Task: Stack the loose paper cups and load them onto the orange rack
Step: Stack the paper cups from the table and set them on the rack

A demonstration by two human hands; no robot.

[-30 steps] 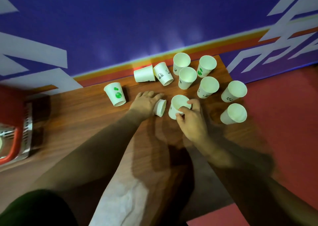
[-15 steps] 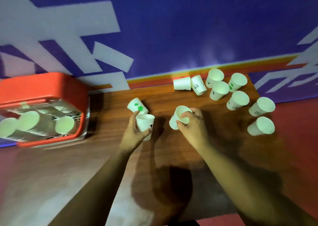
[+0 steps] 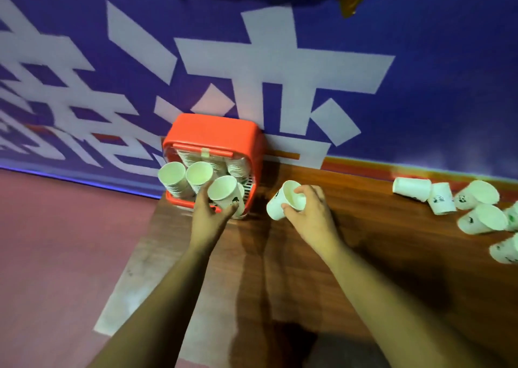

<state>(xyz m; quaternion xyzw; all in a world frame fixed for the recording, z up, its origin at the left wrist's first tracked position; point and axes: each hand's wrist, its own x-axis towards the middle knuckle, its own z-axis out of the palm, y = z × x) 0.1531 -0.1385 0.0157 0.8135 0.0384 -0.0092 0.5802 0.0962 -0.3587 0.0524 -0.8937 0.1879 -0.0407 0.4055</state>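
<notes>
The orange rack (image 3: pixel 215 132) stands at the table's far left end against the wall, with stacks of white cups (image 3: pixel 171 174) leaning out of its front. My left hand (image 3: pixel 208 210) grips a white paper cup (image 3: pixel 224 192) right at the rack's front, beside those stacks. My right hand (image 3: pixel 308 210) holds another white cup (image 3: pixel 281 202) tilted above the table, just right of the rack. Several loose white cups (image 3: pixel 476 208), some printed, lie at the table's far right.
The wooden table (image 3: pixel 308 269) runs along a blue wall with white characters (image 3: pixel 252 73). Red floor (image 3: pixel 70 241) lies to the left of the table. A dark shape (image 3: pixel 308 348) sits at the table's near edge.
The view swung left from the loose cups to the rack. My left hand carried its cup to the rack's front. My right hand followed with its cup.
</notes>
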